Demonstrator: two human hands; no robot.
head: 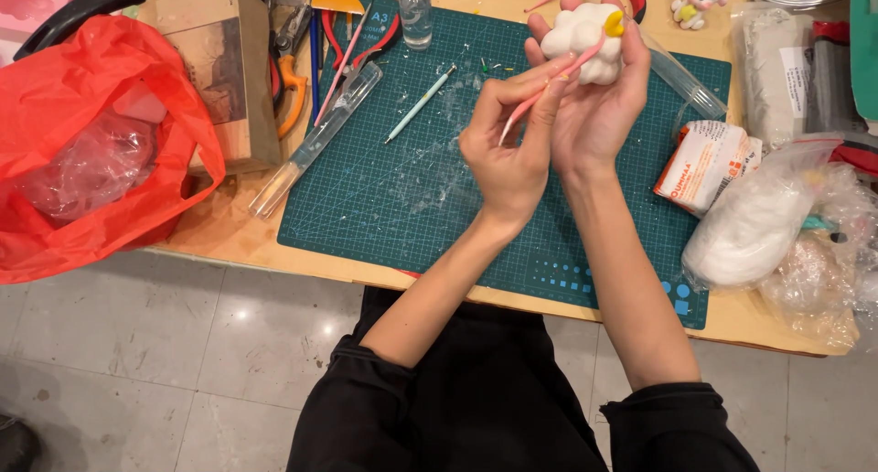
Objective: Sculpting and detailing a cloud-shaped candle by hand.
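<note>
Right hand (599,106) cups white clay figure (585,40) over cutting mat's (412,198) far right part, fingers curled around it. Left hand (512,152) pinches pink modelling tool (549,86), tip touching the figure. Red bag (91,143) at bench left edge.

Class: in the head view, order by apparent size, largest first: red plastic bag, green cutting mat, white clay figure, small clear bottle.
1. green cutting mat
2. red plastic bag
3. white clay figure, raised toward the camera
4. small clear bottle

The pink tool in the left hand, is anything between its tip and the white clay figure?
Nothing visible. The left hand holds the pink tool straight against the white clay figure, which the right hand cups from behind.
</note>
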